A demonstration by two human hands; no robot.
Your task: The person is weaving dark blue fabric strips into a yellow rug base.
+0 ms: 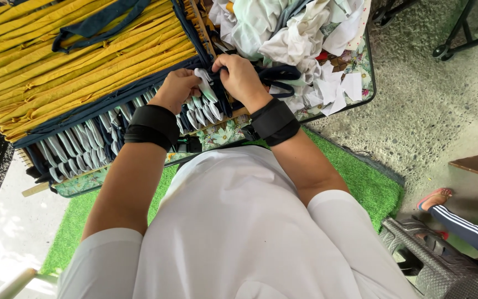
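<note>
Nearest the camera, the person's white shirt [233, 232] fills the lower frame and hides the near edge of the tabletop [217, 135], whose flowered covering shows only in patches. Just beyond it, both wrists wear black bands. The left hand [177, 88] and the right hand [240, 77] are closed side by side, pinching one pale folded strip [204, 84] between their fingers. The strip stands up from the near row of dark blue and pale loops [100, 141], its long axis running away from the person; its lower end is lost among the loops. That row runs from lower left to upper right. Behind it lie yellow folded strips [78, 55], cut off at the top edge. Farther right, a heap of white cloth scraps [300, 39] is partly out of frame.
</note>
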